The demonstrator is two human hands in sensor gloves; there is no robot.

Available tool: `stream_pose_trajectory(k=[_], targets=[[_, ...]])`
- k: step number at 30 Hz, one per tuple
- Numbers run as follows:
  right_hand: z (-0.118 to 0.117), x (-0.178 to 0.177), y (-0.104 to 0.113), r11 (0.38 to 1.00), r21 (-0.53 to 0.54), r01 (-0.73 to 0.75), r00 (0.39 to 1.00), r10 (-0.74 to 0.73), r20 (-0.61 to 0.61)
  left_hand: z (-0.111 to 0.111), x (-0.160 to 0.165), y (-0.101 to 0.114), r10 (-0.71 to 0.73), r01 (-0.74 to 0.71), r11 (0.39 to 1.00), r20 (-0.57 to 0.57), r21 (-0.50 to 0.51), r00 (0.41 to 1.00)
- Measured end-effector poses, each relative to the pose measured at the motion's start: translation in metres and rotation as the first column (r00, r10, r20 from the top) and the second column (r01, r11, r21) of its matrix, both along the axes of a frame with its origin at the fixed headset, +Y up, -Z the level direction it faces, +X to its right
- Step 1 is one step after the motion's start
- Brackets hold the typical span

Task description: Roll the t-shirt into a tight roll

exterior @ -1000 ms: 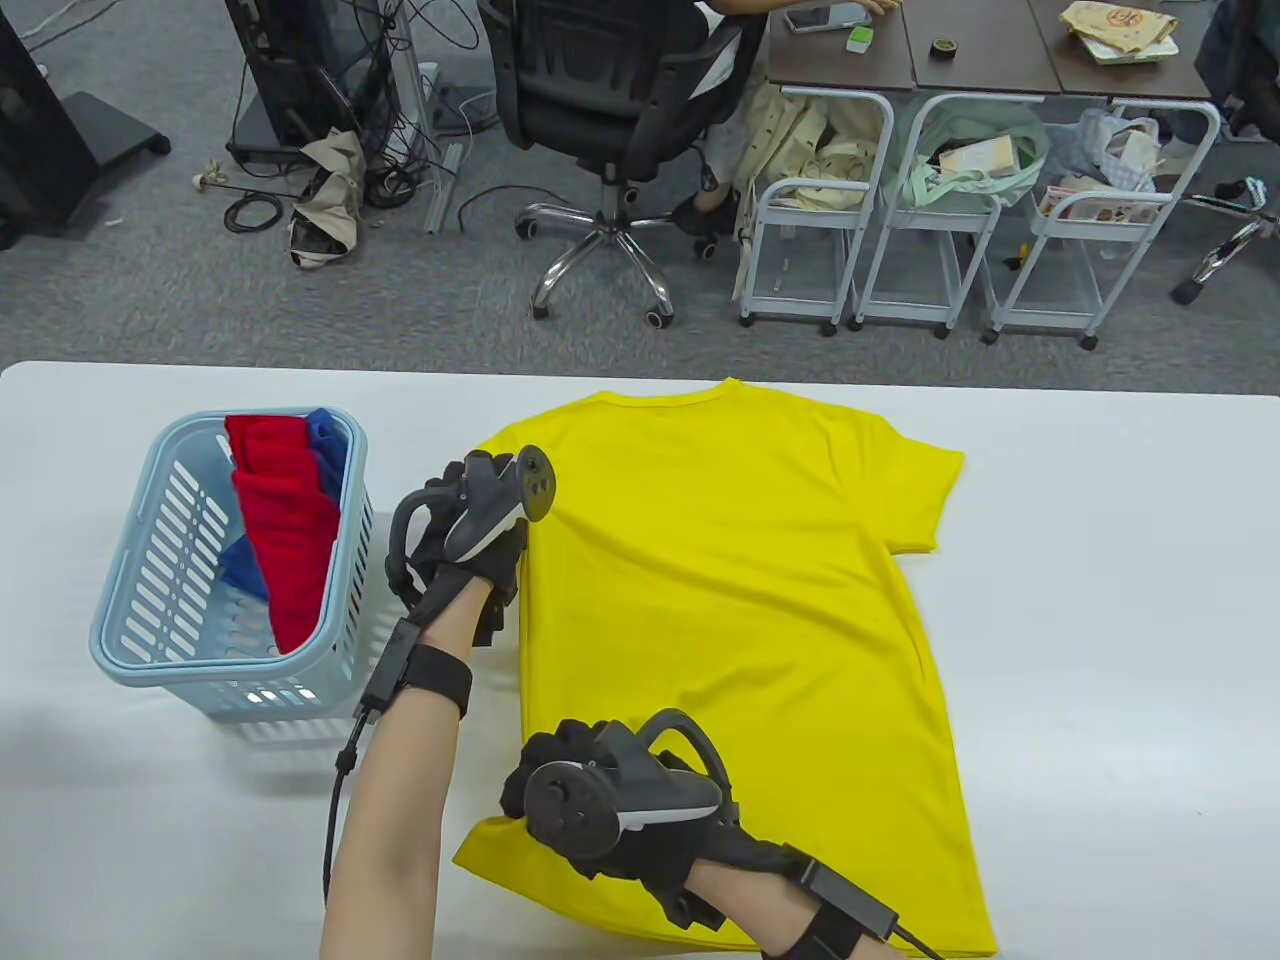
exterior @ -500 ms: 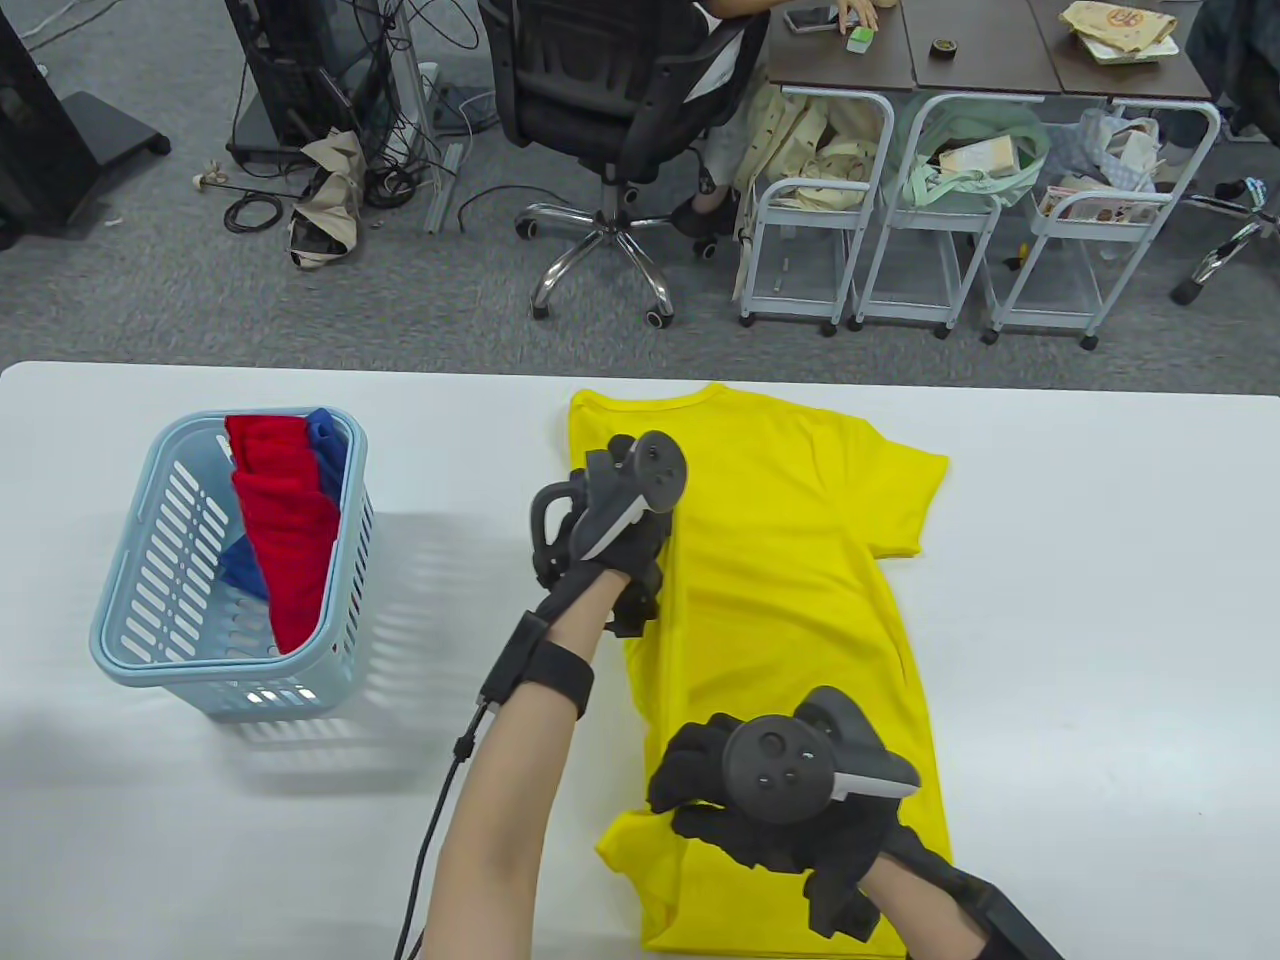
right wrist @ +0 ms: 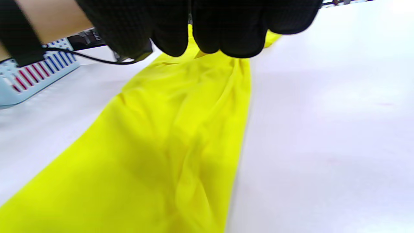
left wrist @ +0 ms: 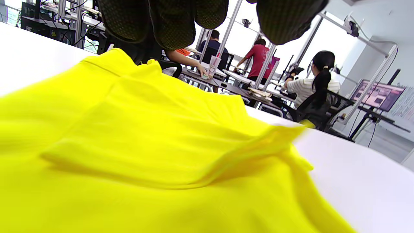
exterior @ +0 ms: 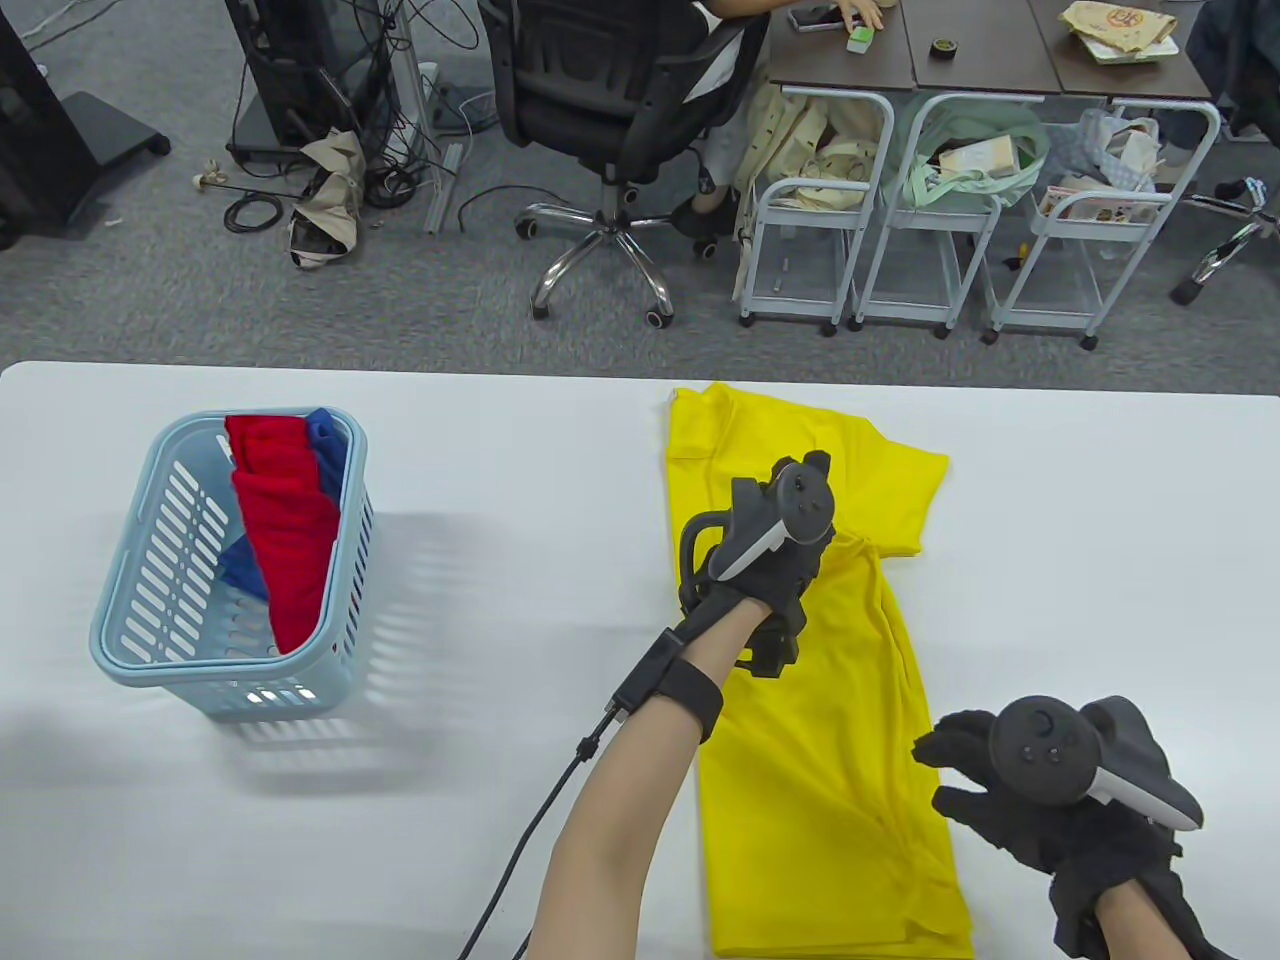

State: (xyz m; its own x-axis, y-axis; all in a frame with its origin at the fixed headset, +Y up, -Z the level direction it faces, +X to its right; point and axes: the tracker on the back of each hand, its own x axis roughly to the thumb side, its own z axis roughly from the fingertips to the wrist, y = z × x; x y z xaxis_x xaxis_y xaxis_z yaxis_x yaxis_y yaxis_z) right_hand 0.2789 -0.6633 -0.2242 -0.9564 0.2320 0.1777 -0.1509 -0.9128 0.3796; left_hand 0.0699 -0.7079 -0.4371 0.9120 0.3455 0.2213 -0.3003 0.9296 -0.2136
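The yellow t-shirt (exterior: 800, 800) lies on the white table (exterior: 1100, 560), folded lengthwise into a narrow strip, with one short sleeve (exterior: 905, 490) sticking out to the right. My left hand (exterior: 775, 590) hovers over the shirt's upper part near that sleeve. In the left wrist view its fingertips (left wrist: 174, 22) hang above the fabric (left wrist: 145, 145), thumb apart, with nothing between them. My right hand (exterior: 960, 775) is at the strip's right edge lower down, fingers spread. In the right wrist view its fingertips (right wrist: 226, 35) sit just over the wrinkled shirt (right wrist: 168, 136).
A light blue basket (exterior: 130, 640) holding red and blue cloth (exterior: 285, 530) stands at the table's left; it also shows as the basket (right wrist: 32, 81) in the right wrist view. Beyond the far edge are an office chair (exterior: 620, 100) and white carts (exterior: 900, 230).
Both hands swept to the right, carrying the shirt's left side over the body. The shirt went from lying spread flat to a narrow lengthwise strip, and my right hand moved off to its right edge.
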Motion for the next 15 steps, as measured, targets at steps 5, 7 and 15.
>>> stream_pose_trajectory(k=[5,7,15], targets=[[-0.025,-0.013,-0.023,0.997,-0.071,-0.004,1.0,0.006,0.025,0.031,-0.021,-0.005,-0.117,0.127,0.987,0.105,-0.1,0.988],[-0.036,-0.022,-0.036,0.994,-0.109,-0.016,1.0,0.019,0.021,0.053,-0.028,-0.01,-0.188,0.207,0.973,0.173,-0.099,0.967],[-0.059,-0.046,-0.085,0.972,-0.221,-0.086,0.995,0.095,0.028,0.131,-0.046,-0.068,-0.397,0.556,0.794,0.482,-0.246,0.781]])
